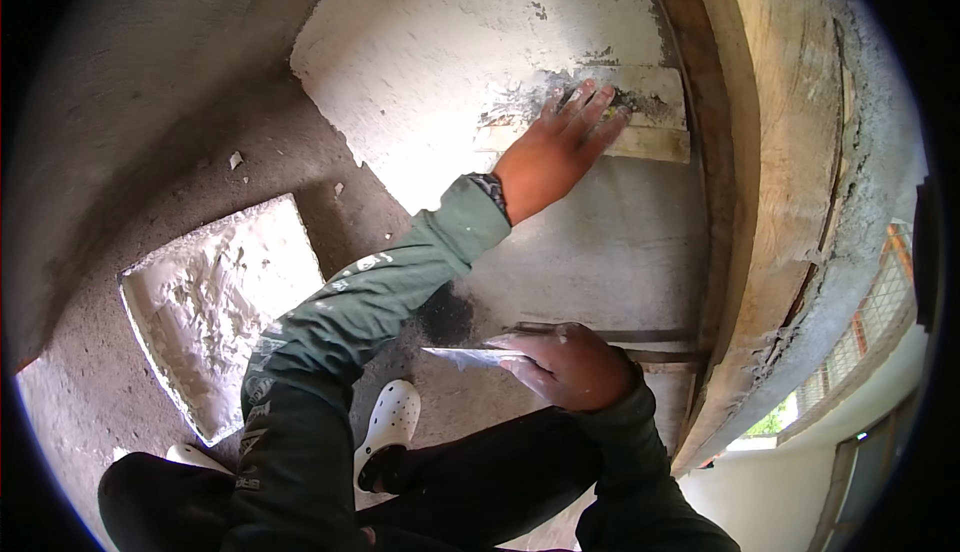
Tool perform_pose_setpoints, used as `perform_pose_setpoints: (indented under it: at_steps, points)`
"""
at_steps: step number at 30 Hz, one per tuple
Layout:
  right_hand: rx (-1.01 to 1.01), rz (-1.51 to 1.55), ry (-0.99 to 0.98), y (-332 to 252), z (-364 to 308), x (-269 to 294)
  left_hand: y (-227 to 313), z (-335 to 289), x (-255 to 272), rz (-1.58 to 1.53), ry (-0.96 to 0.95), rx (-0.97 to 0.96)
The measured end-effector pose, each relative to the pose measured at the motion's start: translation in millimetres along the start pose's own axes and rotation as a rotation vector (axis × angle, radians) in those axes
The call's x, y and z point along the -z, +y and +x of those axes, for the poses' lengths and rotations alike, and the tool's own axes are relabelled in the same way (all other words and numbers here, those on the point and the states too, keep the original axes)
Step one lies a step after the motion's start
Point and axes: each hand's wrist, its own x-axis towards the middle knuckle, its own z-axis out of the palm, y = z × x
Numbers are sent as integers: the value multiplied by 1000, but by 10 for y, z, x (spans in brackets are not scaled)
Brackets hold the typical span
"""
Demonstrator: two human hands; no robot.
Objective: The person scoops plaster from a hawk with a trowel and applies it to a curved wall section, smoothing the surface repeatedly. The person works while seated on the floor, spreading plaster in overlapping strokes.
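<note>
Legs and foot: dark trousers fill the lower edge, and one white perforated rubber clog (388, 422) stands on the grey dusty floor (90, 392) between the knees.
Right hand: the right hand (568, 364) sits low and close, its grip curled tight around the handle of a flat metal plastering trowel (470, 356).
Trowel: the blade points toward the person's left, roughly level, smeared with pale wet plaster; it hangs just in front of the wall's lower part, and whether it touches the wall cannot be told.
Left arm: a grey-green long sleeve (370, 302) with pale printed markings crosses the middle of the view upward, with a dark wristwatch (492, 188) at the cuff.
Mortar board: a square board heaped with pale grey wet plaster (215, 302) lies flat on the floor, on the person's left, well apart from both hands.
Left hand: the left hand (560, 147) is further up, its grip spread, fingers (596, 104) straight and pressed flat on a long pale wooden float (600, 130) lying crosswise against the wall.
Wall: the white-grey plastered wall surface (450, 42) is smooth above the float, darker and damp-looking below it, with rough grey smears just by the fingertips.
Frame: a tall brown wooden door frame (760, 152) runs along the wall's right edge, touching the float's far end.
Beyond: a rough grey cement edge (870, 152) follows the frame, with daylight and greenery past it.
</note>
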Motion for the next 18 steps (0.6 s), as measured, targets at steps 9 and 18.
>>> perform_pose_setpoints:
  at_steps: [9,18]
  points:
    - [23,70,47,141,-22,96,-799,339,823,158,369,74]
    - [-32,103,24,211,-42,102,-1220,761,798,303,358,3]
